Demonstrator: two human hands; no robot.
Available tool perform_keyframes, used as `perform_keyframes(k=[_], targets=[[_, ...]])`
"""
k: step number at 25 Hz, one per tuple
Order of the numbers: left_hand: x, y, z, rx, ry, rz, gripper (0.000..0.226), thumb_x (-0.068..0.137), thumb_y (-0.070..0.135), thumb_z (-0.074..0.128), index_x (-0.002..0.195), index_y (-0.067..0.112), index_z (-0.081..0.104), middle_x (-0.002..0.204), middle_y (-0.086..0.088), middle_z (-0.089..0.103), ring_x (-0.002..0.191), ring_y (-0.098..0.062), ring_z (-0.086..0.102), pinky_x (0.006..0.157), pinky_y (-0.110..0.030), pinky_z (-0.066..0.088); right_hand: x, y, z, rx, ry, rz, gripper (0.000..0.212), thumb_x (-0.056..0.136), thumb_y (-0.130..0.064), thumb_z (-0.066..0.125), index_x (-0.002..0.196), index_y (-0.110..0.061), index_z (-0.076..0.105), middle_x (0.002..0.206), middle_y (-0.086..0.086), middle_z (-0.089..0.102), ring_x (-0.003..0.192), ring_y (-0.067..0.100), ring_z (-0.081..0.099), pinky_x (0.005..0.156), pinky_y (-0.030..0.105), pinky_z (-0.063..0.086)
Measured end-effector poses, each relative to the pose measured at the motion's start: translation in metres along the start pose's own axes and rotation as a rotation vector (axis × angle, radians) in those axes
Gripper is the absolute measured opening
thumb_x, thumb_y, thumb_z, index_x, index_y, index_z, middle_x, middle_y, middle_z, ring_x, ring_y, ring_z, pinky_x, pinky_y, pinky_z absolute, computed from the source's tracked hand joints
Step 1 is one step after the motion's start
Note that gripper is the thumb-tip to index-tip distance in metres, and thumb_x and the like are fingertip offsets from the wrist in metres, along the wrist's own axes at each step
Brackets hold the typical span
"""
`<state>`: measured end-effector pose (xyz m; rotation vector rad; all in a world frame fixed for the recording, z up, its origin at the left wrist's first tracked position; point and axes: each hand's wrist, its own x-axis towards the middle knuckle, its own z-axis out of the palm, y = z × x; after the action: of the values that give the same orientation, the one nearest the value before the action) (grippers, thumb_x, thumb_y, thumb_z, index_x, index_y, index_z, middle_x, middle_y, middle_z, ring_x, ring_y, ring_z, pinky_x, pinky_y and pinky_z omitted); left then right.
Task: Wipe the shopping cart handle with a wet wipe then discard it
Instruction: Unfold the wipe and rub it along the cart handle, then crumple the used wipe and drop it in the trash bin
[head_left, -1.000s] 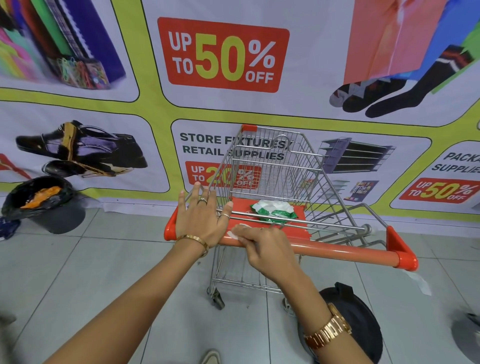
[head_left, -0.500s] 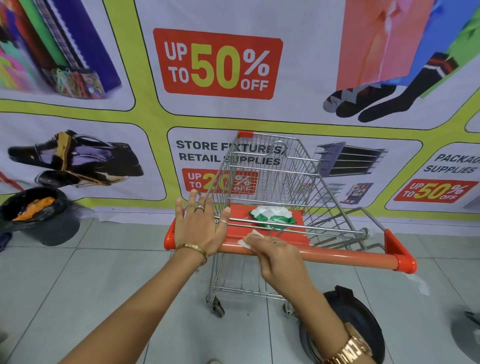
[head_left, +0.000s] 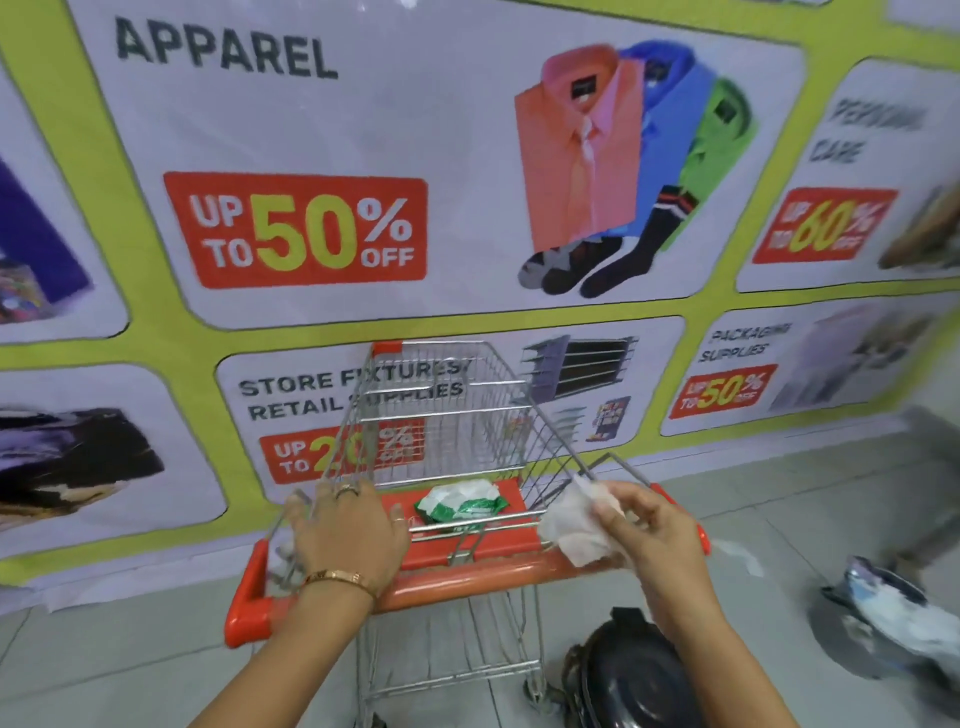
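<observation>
A: What changed since a second ago?
B: The right hand (head_left: 652, 535) has slid from mid-bar to the orange handle's (head_left: 467, 579) right end, pinching the crumpled white wipe (head_left: 574, 525).
A: And the left hand (head_left: 345, 538)?
B: Flat, fingers spread, gripping nothing.

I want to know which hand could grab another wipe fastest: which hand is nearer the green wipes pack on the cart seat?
Left. The left hand rests just beside the green wipes pack; the right hand is farther away, holding the used wipe.

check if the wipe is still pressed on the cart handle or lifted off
Lifted off: the wipe hangs crumpled in the right hand, above the handle.
</observation>
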<state>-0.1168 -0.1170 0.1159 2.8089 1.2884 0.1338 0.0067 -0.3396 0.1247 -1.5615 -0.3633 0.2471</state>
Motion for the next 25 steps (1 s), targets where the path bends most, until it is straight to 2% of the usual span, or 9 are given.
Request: perform_keyframes(k=[3,7,9,11,12,14,16,20,25], targets=[[0.014,0.049,-0.021,-0.241,0.001,0.2,0.043,0.088,0.038,0.044,0.122,0.015,0.055,0.117,-0.011,0.068,0.111,-0.028,0.059,0.094,-0.038,0.044,0.008,-0.02,-0.026,0.233,0.065,0.159,0.015,0.079,0.006,0.061,0.086,-0.006,0.066,0.081,0.016,0.065,0.059,0.022,0.064,0.052,0.023,0.053],[0.013,0.11,-0.033,-0.717,-0.067,0.33,0.026,0.086,0.03,0.056,0.103,0.016,0.069,0.106,-0.006,0.072,0.095,-0.023,0.066,0.084,-0.031,0.052,0.011,-0.034,-0.069,0.335,0.094,0.263,0.017,0.081,0.009,0.055,0.084,-0.004,0.066,0.065,0.006,0.073,0.052,0.016,0.068,0.043,0.021,0.055],[0.005,0.148,-0.039,-0.941,-0.167,0.451,0.016,0.083,0.028,0.064,0.087,0.017,0.075,0.084,-0.002,0.073,0.073,-0.012,0.065,0.072,-0.019,0.055,0.01,-0.038,-0.094,0.285,0.18,0.23,0.011,0.082,0.003,0.057,0.086,-0.004,0.064,0.067,0.006,0.072,0.056,0.019,0.066,0.048,0.024,0.053],[-0.011,0.185,-0.047,-1.092,-0.363,0.576,0.009,0.078,0.031,0.071,0.077,0.023,0.075,0.068,0.007,0.071,0.056,-0.003,0.059,0.052,-0.007,0.047,0.006,-0.04,-0.118,0.226,0.264,0.2,0.005,0.084,-0.005,0.061,0.089,-0.006,0.062,0.07,0.006,0.068,0.06,0.018,0.062,0.055,0.027,0.049],[-0.021,0.204,-0.051,-1.113,-0.467,0.628,0.007,0.074,0.035,0.073,0.072,0.028,0.072,0.062,0.014,0.069,0.05,0.0,0.056,0.047,-0.007,0.044,0.002,-0.042,-0.131,0.214,0.291,0.19,0.001,0.085,-0.009,0.061,0.085,-0.008,0.061,0.066,0.003,0.067,0.057,0.016,0.061,0.055,0.027,0.048],[-0.041,0.24,-0.051,-1.08,-0.589,0.7,0.012,0.067,0.038,0.078,0.069,0.033,0.068,0.059,0.018,0.067,0.04,0.004,0.054,0.044,-0.009,0.043,-0.004,-0.043,-0.156,0.209,0.305,0.167,0.012,0.088,-0.014,0.058,0.077,-0.011,0.061,0.061,0.0,0.067,0.053,0.013,0.06,0.055,0.027,0.047],[-0.061,0.271,-0.043,-1.022,-0.605,0.775,0.015,0.066,0.031,0.081,0.071,0.03,0.066,0.068,0.014,0.066,0.042,0.01,0.053,0.047,-0.007,0.043,-0.012,-0.04,-0.182,0.224,0.311,0.145,0.017,0.09,-0.019,0.056,0.077,-0.009,0.06,0.068,0.006,0.065,0.058,0.016,0.06,0.058,0.029,0.047],[-0.087,0.312,-0.018,-0.942,-0.58,0.786,0.027,0.077,0.017,0.074,0.054,0.022,0.061,0.063,0.006,0.061,0.036,0.006,0.049,0.041,-0.004,0.036,-0.023,-0.026,-0.227,0.3,0.45,0.172,0.02,0.092,-0.023,0.054,0.081,-0.009,0.063,0.077,0.01,0.064,0.067,0.023,0.06,0.06,0.031,0.049],[-0.1,0.344,0.022,-0.774,-0.623,0.732,0.027,0.083,0.013,0.065,0.057,0.017,0.056,0.053,0.0,0.055,0.039,-0.008,0.048,0.038,-0.008,0.039,-0.032,0.017,-0.276,0.398,0.668,0.332,0.009,0.092,-0.013,0.054,0.088,-0.007,0.06,0.075,0.007,0.065,0.06,0.015,0.064,0.045,0.022,0.055]])
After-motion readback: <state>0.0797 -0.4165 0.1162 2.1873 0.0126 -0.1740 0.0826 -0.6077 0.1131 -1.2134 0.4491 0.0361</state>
